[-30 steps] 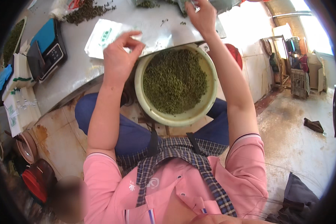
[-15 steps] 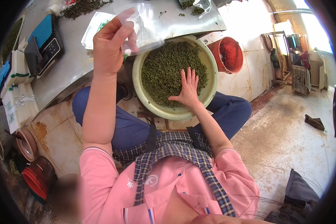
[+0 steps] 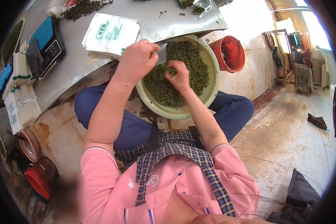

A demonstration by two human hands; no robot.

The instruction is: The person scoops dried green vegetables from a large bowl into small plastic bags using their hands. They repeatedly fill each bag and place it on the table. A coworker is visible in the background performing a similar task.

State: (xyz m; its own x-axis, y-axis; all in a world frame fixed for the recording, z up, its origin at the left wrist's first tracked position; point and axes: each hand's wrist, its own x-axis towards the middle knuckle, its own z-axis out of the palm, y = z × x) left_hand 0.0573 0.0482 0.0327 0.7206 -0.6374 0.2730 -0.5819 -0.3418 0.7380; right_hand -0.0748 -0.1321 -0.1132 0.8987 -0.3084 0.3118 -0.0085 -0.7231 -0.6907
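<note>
A pale green plastic basin [image 3: 215,80] stands between my knees, filled with small dark-green berries that look like green peppercorns [image 3: 192,61]. Over its left rim, my left hand [image 3: 139,58] is closed on a clear plastic bag [image 3: 162,54], most of which the hand hides. My right hand [image 3: 179,77] is above the heap with its fingers curled around a small bunch of the green peppercorns, close to the bag.
A metal table [image 3: 72,71] spans the upper left, bearing a stack of printed white bags [image 3: 110,33], a scale [image 3: 50,48] and loose green clusters [image 3: 84,9]. To the right of the basin is a red bucket [image 3: 227,54]. A plastic crate [image 3: 302,78] stands farther right.
My left hand has come down and right with the bag, uncovering the white stack. My right hand has risen from lying spread on the peppercorns and closed on some, moving toward the bag.
</note>
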